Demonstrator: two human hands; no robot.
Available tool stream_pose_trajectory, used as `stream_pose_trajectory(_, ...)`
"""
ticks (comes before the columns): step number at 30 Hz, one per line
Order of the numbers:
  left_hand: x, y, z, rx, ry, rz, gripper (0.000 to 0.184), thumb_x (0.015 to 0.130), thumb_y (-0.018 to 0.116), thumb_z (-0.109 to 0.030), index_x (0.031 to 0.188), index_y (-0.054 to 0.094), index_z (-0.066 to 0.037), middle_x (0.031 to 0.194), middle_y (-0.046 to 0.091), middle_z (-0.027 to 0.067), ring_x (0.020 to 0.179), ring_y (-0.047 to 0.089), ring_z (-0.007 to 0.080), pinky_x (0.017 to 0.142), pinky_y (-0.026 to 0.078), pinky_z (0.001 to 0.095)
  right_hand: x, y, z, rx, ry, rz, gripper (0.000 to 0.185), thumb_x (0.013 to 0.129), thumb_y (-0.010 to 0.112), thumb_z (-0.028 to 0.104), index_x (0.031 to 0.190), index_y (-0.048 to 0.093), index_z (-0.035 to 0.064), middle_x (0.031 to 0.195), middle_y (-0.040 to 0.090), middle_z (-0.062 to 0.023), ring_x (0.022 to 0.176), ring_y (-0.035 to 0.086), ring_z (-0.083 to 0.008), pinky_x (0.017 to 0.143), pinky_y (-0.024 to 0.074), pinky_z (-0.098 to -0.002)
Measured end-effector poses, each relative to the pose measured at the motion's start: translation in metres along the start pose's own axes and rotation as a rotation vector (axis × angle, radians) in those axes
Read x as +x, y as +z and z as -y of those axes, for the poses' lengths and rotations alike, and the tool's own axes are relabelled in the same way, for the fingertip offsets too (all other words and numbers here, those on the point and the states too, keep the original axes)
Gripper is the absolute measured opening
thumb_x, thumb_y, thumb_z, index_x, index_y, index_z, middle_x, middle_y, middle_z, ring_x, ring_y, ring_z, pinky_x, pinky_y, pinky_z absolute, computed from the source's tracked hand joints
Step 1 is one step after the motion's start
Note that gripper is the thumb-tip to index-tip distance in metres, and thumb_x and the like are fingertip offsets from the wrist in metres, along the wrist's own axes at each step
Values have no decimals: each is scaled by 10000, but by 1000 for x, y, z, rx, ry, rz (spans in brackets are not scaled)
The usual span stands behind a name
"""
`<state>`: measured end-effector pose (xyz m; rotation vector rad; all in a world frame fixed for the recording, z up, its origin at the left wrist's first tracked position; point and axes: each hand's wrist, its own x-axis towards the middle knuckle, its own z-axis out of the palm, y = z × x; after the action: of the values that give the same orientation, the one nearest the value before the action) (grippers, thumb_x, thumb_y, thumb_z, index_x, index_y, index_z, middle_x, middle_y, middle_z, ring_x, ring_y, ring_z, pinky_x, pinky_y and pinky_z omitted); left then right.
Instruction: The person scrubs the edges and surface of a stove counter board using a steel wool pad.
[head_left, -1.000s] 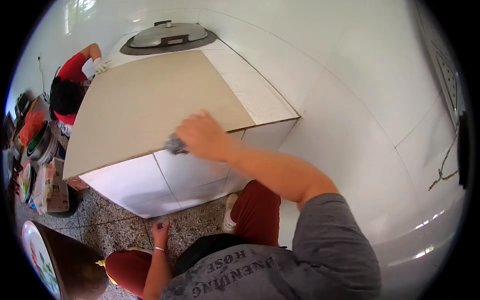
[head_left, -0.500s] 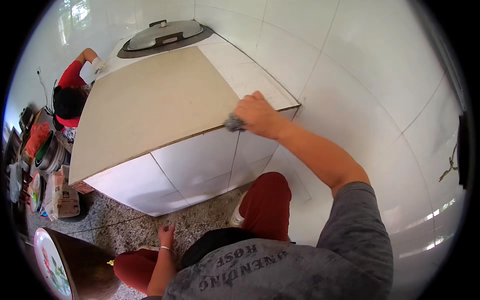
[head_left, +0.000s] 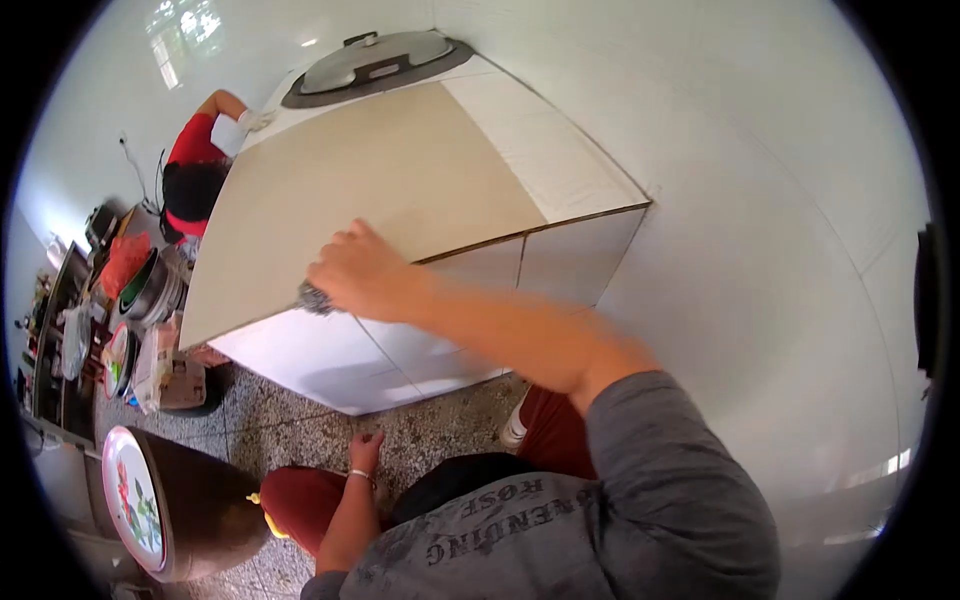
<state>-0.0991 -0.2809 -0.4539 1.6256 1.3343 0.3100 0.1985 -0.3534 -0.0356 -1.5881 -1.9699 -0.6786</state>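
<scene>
My right hand (head_left: 365, 275) is closed around a grey steel wool scrubber (head_left: 316, 298). It presses the scrubber at the front edge of a tiled stove counter (head_left: 330, 190), where the beige top meets the white tiled side. Lower down, my left hand (head_left: 366, 452) is near my left knee with its fingers curled in, and nothing shows in it. A white band circles that wrist.
A lidded wok (head_left: 375, 62) is set into the counter's far end. Beyond the left side, a person in red (head_left: 195, 165) bends with a gloved hand on the counter. A brown barrel (head_left: 205, 510) with a flowered tray (head_left: 135, 500), stacked basins (head_left: 155, 290) and a cardboard box (head_left: 170, 370) stand left.
My right hand has slid the steel wool scrubber leftward along the counter's front edge. The view has shifted a little left. My left hand stays near my knee.
</scene>
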Motion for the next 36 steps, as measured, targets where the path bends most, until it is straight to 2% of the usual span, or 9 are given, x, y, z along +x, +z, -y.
stream_pose_trajectory(6,-18,10,-39,-131,-6,85,531,823,818,-370,1097,670,60,1025,705,192,895,683,309,807,537,407,-81,-94,-70,-160,56,208,306,745,813,250,968,637,137,934,645,-30,962,608,-243,884,401,-423)
stream_pose_trajectory(10,-14,19,-27,11,57,92,500,821,819,-360,1087,678,39,1043,701,198,946,675,312,850,527,406,-132,-156,-106,-219,168,306,361,707,835,169,975,598,123,901,596,-57,904,567,-274,847,374,-407)
stream_pose_trajectory(14,-14,25,-21,-60,39,112,484,820,815,-360,1080,686,28,1051,699,195,982,668,307,873,519,403,-119,-146,-99,-210,150,340,387,692,842,157,981,589,104,897,586,-62,905,562,-276,841,369,-403)
stream_pose_trajectory(20,-16,31,-37,-151,-52,128,475,816,812,-379,1043,698,23,1041,701,181,967,670,297,858,520,395,-37,-74,-41,-144,44,333,231,768,768,221,922,638,108,884,678,-72,926,640,-244,855,404,-421)
stream_pose_trajectory(25,-33,13,-61,-35,32,154,509,801,827,-384,1035,695,48,1026,700,199,935,669,286,838,524,400,34,-11,12,-31,35,340,249,819,761,337,851,677,105,834,706,-87,852,660,-270,827,405,-431)
stream_pose_trajectory(29,-16,12,-12,-81,39,111,531,798,831,-374,1075,692,57,1046,714,207,971,682,289,862,530,398,64,24,42,29,21,268,262,835,752,346,869,688,94,851,718,-109,889,677,-287,821,421,-454)
stream_pose_trajectory(32,-35,-5,-45,59,65,67,541,800,828,-375,1097,690,56,1067,717,216,1001,686,311,888,533,398,49,7,29,46,29,255,271,839,755,360,894,691,103,851,718,-106,897,677,-297,843,428,-465)
stream_pose_trajectory(34,-29,-2,-35,86,69,55,544,799,825,-381,1097,690,54,1072,716,222,1007,687,326,892,534,404,24,-20,5,67,82,326,151,866,715,281,891,721,132,861,730,-102,923,687,-295,868,435,-487)
stream_pose_trajectory(36,-26,5,-24,102,74,51,547,798,823,-388,1096,690,52,1076,715,229,1014,687,340,895,535,410,-7,-54,-22,10,143,413,261,853,752,371,941,706,129,899,730,-105,928,684,-300,869,443,-491)
